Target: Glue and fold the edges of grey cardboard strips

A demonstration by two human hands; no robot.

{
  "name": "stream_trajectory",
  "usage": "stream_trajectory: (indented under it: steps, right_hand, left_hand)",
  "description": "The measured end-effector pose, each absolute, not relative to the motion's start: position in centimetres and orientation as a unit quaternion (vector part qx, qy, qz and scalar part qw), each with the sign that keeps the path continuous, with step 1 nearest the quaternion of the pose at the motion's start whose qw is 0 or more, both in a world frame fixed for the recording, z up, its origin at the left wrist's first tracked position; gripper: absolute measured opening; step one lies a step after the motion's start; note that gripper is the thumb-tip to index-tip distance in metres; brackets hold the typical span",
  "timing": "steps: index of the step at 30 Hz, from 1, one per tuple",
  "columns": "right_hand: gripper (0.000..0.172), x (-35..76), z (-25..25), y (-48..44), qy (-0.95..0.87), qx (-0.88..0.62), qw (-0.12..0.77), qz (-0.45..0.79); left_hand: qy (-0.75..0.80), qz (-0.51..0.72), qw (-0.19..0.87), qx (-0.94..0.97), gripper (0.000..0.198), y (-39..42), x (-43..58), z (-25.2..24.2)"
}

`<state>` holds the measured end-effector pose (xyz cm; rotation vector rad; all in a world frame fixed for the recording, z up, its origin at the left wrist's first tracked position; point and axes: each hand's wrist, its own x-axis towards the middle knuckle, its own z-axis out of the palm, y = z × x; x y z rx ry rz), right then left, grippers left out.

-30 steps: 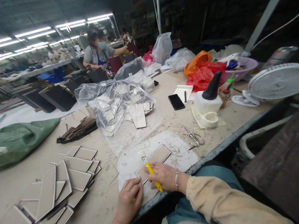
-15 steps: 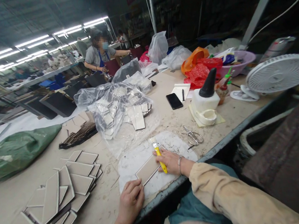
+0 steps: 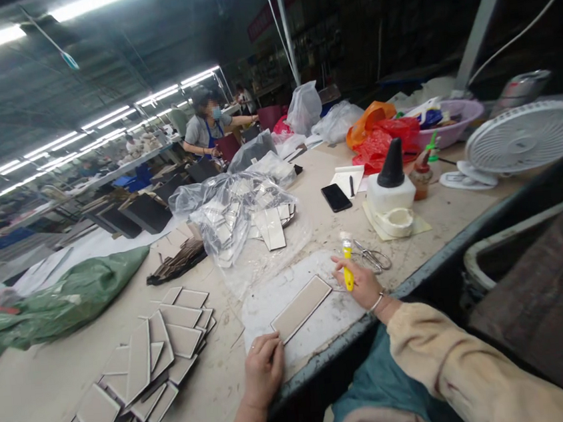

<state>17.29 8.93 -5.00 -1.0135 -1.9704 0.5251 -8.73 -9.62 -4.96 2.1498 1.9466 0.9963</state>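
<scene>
My right hand (image 3: 361, 284) grips a brush (image 3: 348, 268) with a yellow handle and pale bristles, held bristles up beside the scissors (image 3: 373, 256). A flat beige rectangular panel (image 3: 302, 308) with a thin pale border and dark edge lies on a white, stained sheet (image 3: 320, 338). My left hand (image 3: 264, 368) has its fingers curled together at the panel's near left corner, pinching it against the sheet. To the left is a loose heap of similar panels (image 3: 139, 363).
A clear plastic bag (image 3: 222, 217) of panels lies behind the sheet. A white glue bottle with a black cone (image 3: 390, 186), a phone (image 3: 336, 197), a fan (image 3: 525, 138) and a purple basin (image 3: 454, 126) stand right. A co-worker (image 3: 207, 128) works across the table.
My right hand has moved right with the brush, off the panel and toward the scissors. My left hand stays at the panel's corner. The head view has shifted, tilting up and left.
</scene>
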Motion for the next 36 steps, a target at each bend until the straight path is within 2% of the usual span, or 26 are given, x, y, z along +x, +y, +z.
stream_trajectory:
  steps: [3,5,10,13,17,21,24,30,34,36]
  right_hand:
    - [0.021,18.8,-4.6,8.3,-0.759,-0.434,0.435,0.217]
    - [0.023,19.0,-4.6,7.8,-0.769,-0.423,0.432,0.208]
    - [0.029,18.1,-5.1,6.6,-0.827,-0.345,0.41,0.169]
    - [0.028,17.8,-5.3,6.4,-0.851,-0.31,0.394,0.158]
    - [0.027,17.9,-5.3,6.4,-0.847,-0.319,0.397,0.154]
    - [0.029,18.0,-5.4,6.6,-0.846,-0.317,0.402,0.151]
    - [0.031,18.0,-6.1,6.6,-0.851,-0.309,0.399,0.148]
    - [0.03,18.3,-8.6,7.5,-0.849,-0.302,0.412,0.135]
    - [0.033,18.5,-8.9,7.9,-0.845,-0.291,0.422,0.151]
    - [0.033,18.5,-8.6,7.7,-0.841,-0.294,0.421,0.173]
  left_hand:
    - [0.634,0.332,-0.024,0.699,0.024,-8.8,-7.7,-4.9]
    - [0.631,0.282,-0.028,0.722,0.036,-7.8,-6.4,-4.8]
    - [0.663,0.076,0.063,0.742,0.065,-5.2,-3.2,-4.8]
    - [0.683,0.007,0.114,0.721,0.069,-4.4,-2.9,-4.2]
    - [0.687,-0.016,0.17,0.706,0.064,-3.7,-3.3,-2.5]
    - [0.737,0.042,0.15,0.658,0.049,-2.9,-3.5,-1.6]
    - [0.782,0.064,0.131,0.606,0.053,-2.2,-3.6,-1.7]
    - [0.834,0.081,0.194,0.511,0.068,-1.0,-4.6,-1.3]
    - [0.818,0.128,0.282,0.485,0.035,-2.0,-4.9,-1.2]
    - [0.802,0.148,0.315,0.485,0.03,-3.2,-4.4,-1.5]
